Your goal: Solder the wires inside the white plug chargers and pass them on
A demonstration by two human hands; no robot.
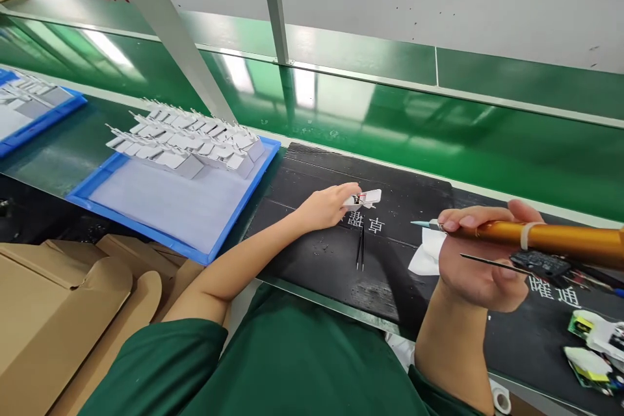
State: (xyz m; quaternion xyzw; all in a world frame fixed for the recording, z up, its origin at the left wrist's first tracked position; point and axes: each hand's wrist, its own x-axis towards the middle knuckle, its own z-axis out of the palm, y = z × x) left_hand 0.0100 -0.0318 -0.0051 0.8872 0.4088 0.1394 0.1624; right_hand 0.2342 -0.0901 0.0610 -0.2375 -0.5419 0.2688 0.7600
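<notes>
My left hand (325, 207) is closed around a small white casing (371, 197), pressing it near the black mat (312, 175); a bit of red wire shows inside. Just below it on the mat lies a pair of black tweezers (361, 250), tips toward me. My right hand (472, 273) grips a gold barrel-shaped tool (580, 242) with a pale blue tapered tip pointing left toward the casing, apart from it. A black switch-like part (541, 263) with a long thin lever and wires hangs under the barrel. A white piece (428, 253) lies behind this hand.
Many white casings with wires (190, 136) stand in rows on a blue tray (244, 208) at left; another blue tray (43, 120) sits farther left. Circuit boards (589, 364) lie at right. Cardboard boxes (58, 312) stand lower left. A metal post (275, 6) rises behind the bench.
</notes>
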